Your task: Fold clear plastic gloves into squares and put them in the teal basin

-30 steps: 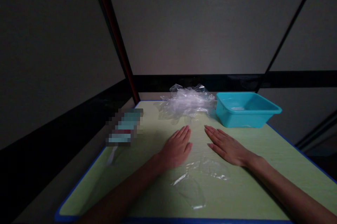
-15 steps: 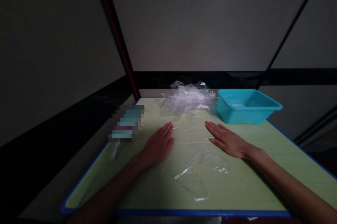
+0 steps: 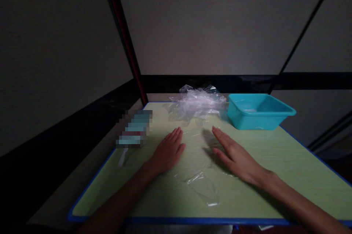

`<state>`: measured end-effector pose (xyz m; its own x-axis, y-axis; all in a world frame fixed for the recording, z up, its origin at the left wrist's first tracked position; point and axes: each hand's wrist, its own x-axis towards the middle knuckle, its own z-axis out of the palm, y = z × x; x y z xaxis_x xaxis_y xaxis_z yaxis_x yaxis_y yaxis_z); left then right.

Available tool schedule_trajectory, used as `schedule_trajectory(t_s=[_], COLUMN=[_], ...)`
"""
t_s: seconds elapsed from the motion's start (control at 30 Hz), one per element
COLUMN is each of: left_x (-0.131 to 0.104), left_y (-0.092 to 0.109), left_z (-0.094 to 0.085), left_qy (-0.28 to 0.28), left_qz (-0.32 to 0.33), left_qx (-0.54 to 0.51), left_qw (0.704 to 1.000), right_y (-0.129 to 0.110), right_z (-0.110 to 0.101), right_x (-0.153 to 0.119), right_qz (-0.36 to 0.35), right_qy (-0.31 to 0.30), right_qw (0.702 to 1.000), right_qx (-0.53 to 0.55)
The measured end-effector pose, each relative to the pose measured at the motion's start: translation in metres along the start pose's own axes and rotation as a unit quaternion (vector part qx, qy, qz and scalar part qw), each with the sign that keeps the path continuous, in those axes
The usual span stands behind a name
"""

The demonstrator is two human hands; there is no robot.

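A thin clear plastic bag (image 3: pixel 202 186) lies spread on the pale green table (image 3: pixel 275 193), its near end creased. My left hand (image 3: pixel 169 149) rests flat at the bag's left side, fingers stretched out and pointing away from me. On the other side, my right hand (image 3: pixel 233 153) is tilted with its thumb apart from the fingers and a shadow beneath it; it looks slightly raised over the bag's right side. Neither hand grips anything.
A crumpled heap of clear plastic bags (image 3: pixel 196 103) sits at the table's far edge. To its right stands a turquoise plastic basin (image 3: pixel 253 120). At the left edge lies a blurred-out object (image 3: pixel 134 129) with a white strip (image 3: pixel 123 157) below it. Walls stand behind and to the left.
My right hand has turned from lying flat to a tilted pose, lifted slightly and shifted a little toward me. My left hand stays nearly in place. The bag's near creases look a little changed.
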<state>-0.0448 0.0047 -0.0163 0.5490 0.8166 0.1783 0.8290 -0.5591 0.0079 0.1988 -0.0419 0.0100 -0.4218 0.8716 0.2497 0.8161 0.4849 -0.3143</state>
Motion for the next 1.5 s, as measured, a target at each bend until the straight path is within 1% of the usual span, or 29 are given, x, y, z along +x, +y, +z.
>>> schedule_trajectory(t_s=[0.07, 0.1, 0.13, 0.2, 0.33, 0.5, 0.7, 0.87, 0.93, 1.0, 1.07, 1.17, 1.27, 1.33, 1.43, 1.5], left_x=[0.000, 0.000, 0.000, -0.001, -0.001, 0.000, 0.000, 0.000, 0.001, 0.001, 0.001, 0.001, 0.001, 0.001, 0.001, 0.001], left_y=[0.000, 0.001, 0.001, 0.001, 0.002, 0.003, 0.005, 0.005, 0.005, 0.004, 0.004, 0.003, 0.003, 0.003, 0.004, 0.004], left_z=[0.000, 0.000, 0.000, 0.000, 0.001, 0.002, 0.000, -0.002, -0.001, 0.000, 0.001, 0.002, 0.002, 0.001, 0.000, -0.001], left_qy=[0.005, 0.008, 0.009, 0.010, 0.007, 0.000, -0.011, -0.017, -0.016, -0.012, -0.005, 0.001, -0.001, -0.003, -0.008, -0.011], left_qz=[-0.004, -0.006, -0.008, -0.008, -0.010, -0.019, -0.021, -0.020, -0.019, -0.016, -0.014, -0.011, -0.011, -0.013, -0.016, -0.015], left_qx=[-0.004, -0.007, -0.009, -0.014, -0.015, -0.004, 0.005, 0.012, 0.013, 0.015, 0.017, 0.020, 0.018, 0.015, 0.013, 0.014], left_qw=[1.000, 1.000, 1.000, 1.000, 1.000, 1.000, 1.000, 1.000, 1.000, 1.000, 1.000, 1.000, 1.000, 1.000, 1.000, 1.000], right_y=[-0.025, -0.033, -0.039, -0.042, -0.033, -0.024, -0.019, -0.011, -0.008, -0.006, -0.007, -0.014, -0.024, -0.029, -0.031, -0.030], right_z=[0.009, 0.014, 0.019, 0.026, 0.028, 0.020, 0.011, -0.002, -0.008, -0.012, -0.014, -0.015, -0.014, -0.012, -0.011, -0.012], right_x=[-0.008, -0.012, -0.015, -0.021, -0.027, -0.028, -0.028, -0.032, -0.035, -0.039, -0.043, -0.048, -0.048, -0.047, -0.045, -0.044], right_qz=[-0.052, -0.070, -0.080, -0.088, -0.092, -0.124, -0.147, -0.172, -0.181, -0.201, -0.240, -0.285, -0.276, -0.268, -0.271, -0.260], right_qy=[-0.020, -0.030, -0.041, -0.054, -0.073, -0.122, -0.146, -0.174, -0.170, -0.143, -0.110, -0.070, -0.051, -0.051, -0.062, -0.069], right_qw=[0.998, 0.997, 0.996, 0.994, 0.992, 0.984, 0.978, 0.969, 0.967, 0.966, 0.960, 0.953, 0.958, 0.961, 0.958, 0.959], right_qx=[-0.016, -0.019, -0.022, -0.029, -0.035, -0.028, 0.004, 0.036, 0.056, 0.078, 0.092, 0.080, 0.057, 0.050, 0.065, 0.092])
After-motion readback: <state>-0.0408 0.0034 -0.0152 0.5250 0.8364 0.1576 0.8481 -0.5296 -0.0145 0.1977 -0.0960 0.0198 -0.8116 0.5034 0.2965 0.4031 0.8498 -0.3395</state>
